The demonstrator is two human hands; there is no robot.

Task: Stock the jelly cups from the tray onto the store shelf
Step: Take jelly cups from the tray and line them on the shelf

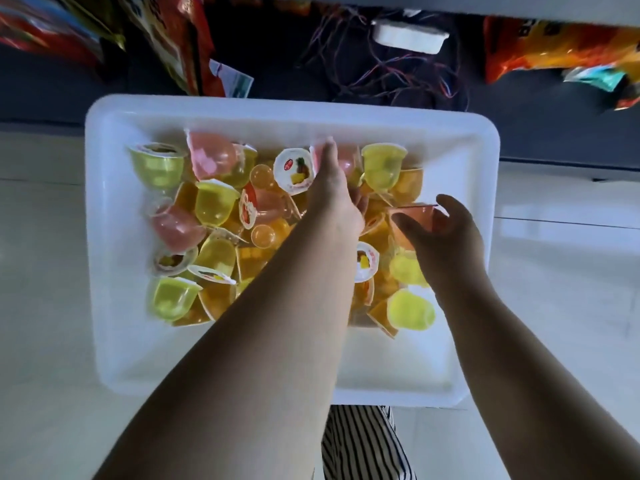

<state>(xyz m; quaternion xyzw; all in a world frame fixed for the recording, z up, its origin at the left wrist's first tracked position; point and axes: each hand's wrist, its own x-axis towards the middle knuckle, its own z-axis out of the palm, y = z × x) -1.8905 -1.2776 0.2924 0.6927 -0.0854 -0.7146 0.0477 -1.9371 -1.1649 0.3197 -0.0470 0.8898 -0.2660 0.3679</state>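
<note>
White plastic made the tray (pixel 114 237), which filled the middle of the head view and rested on a pale floor (pixel 41 271). Inside it lay a loose heap of jelly cups (pixel 214 209), yellow, orange and pink, tipped in all directions, some showing their printed foil lids. The heap sat toward the 12 o'clock half of the tray; the 6 o'clock part was bare plastic.

The right hand (pixel 446 233) was at about 3 o'clock of the heap. Its fingers and thumb were curled round one orange jelly cup (pixel 415 218), held just above the others with its rim turned toward 12 o'clock. The left hand (pixel 332 188) reached across the tray, with the forearm coming from 7 o'clock and the fingers pointing to 12 o'clock. The fingertips touched a pink cup (pixel 346 161) at the far edge of the heap. The fingers looked fairly straight, and I could not tell if they already closed on this cup.

The shelf (pixel 52 95) was beyond the tray at 12 o'clock, a dark ledge with bright snack bags (pixel 554 50) and some loose wires (pixel 381 71) over it. So the cups had to travel away from the body, toward 12 o'clock. In my judgement the right hand was ready to go there first, because it already had its cup, while the left hand was nearer to the shelf.

At 6 o'clock a striped cloth (pixel 360 445) showed under the tray edge.
</note>
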